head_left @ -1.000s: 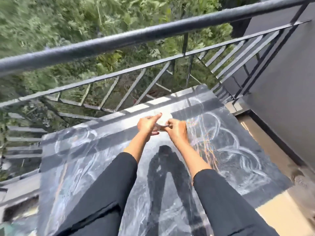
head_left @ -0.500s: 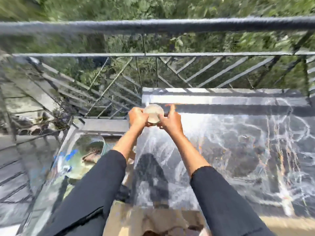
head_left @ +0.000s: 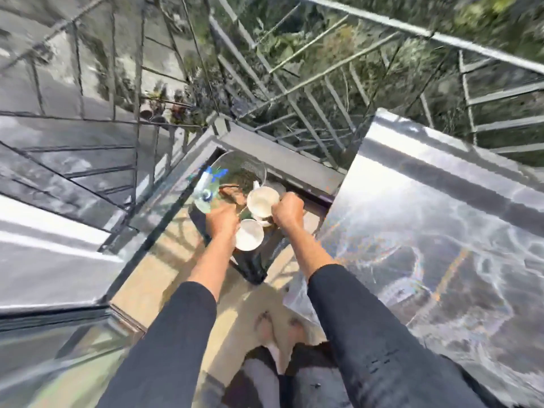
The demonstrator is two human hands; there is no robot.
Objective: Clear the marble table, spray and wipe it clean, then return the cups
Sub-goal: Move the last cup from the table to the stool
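Note:
The dark marble table [head_left: 426, 219] fills the right side, its top wet and streaked. Left of it, low near the floor, my left hand [head_left: 222, 220] grips a white cup [head_left: 248, 234] by its side. My right hand [head_left: 288, 212] is closed on a second white cup [head_left: 263, 200], just above and behind the first. Both cups show their open mouths. They hang over a dark tray or stand [head_left: 253, 260] on the floor. A spray bottle [head_left: 206, 187] with a blue and white head lies just left of my left hand.
A metal mesh basket [head_left: 244, 169] with a brownish cloth sits behind the cups in the balcony corner. Metal railings [head_left: 294, 92] run around the balcony, with greenery beyond. The tan floor [head_left: 164, 260] and my feet [head_left: 276, 328] are below.
My view swung left from the tabletop down to the floor corner. My hands went from pinching something small together over the table to gripping two white cups low beside the table.

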